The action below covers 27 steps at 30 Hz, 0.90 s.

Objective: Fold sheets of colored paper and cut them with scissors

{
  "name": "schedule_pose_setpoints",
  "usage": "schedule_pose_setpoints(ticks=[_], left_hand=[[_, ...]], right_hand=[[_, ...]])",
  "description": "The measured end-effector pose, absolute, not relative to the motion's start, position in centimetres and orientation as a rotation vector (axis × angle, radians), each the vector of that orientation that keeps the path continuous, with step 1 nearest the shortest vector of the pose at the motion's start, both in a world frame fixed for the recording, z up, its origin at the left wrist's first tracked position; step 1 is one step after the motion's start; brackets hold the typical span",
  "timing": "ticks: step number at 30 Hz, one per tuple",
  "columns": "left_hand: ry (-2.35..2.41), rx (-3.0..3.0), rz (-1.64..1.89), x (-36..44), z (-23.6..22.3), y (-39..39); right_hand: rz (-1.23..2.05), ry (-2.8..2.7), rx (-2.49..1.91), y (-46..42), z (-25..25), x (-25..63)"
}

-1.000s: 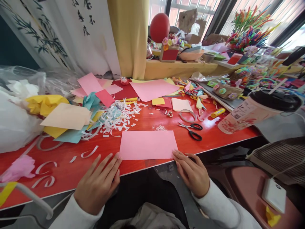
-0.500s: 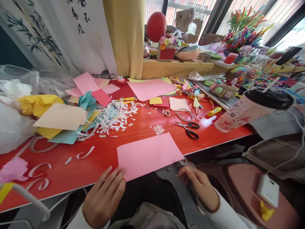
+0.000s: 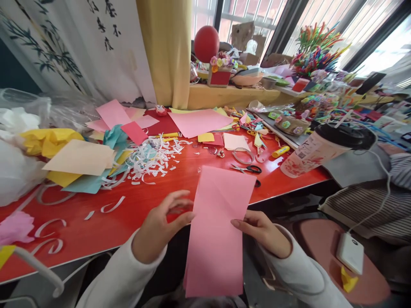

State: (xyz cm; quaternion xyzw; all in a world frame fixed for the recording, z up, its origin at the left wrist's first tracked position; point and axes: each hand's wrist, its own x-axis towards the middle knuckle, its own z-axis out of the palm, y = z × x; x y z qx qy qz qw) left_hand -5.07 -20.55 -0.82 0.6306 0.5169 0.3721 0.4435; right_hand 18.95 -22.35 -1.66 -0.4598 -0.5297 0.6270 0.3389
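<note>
Pink paper point(image 3: 216, 248) overhangs table point(image 3: 96, 231); right hand point(image 3: 265, 232) pinches it.

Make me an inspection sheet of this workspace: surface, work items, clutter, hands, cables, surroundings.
Surface: red table, glossy, strewn with paper scraps.
Work items: pink paper held up, its lower part past the table edge; scissors behind it, partly hidden.
Clutter: white paper shreds in a heap; lidded cup at the right.
Hands: right hand grips the paper's right edge; left hand open at its left edge, contact unclear.
Cables: white cable runs to a white device on a seat.
Surroundings: yellow curtain; red balloon by the barred window.
</note>
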Motion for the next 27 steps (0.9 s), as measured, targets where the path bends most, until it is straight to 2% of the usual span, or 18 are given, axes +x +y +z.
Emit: schedule_pose_setpoints(ticks=[3,10,27], left_hand=[[1.134,1.277,0.814,-4.2,-0.7,-20.0],[1.117,1.176,0.906,-3.1,-0.3,-20.3],[1.318,1.352,0.99,-3.5,-0.1,-20.1]], right_hand=[[1.632,-1.365,-1.202,-21.9,-1.0,18.6],[1.544,-1.163,-1.176,-21.0,-0.9,17.3],[1.508,-1.136,-1.221,-21.1,-0.5,16.5]])
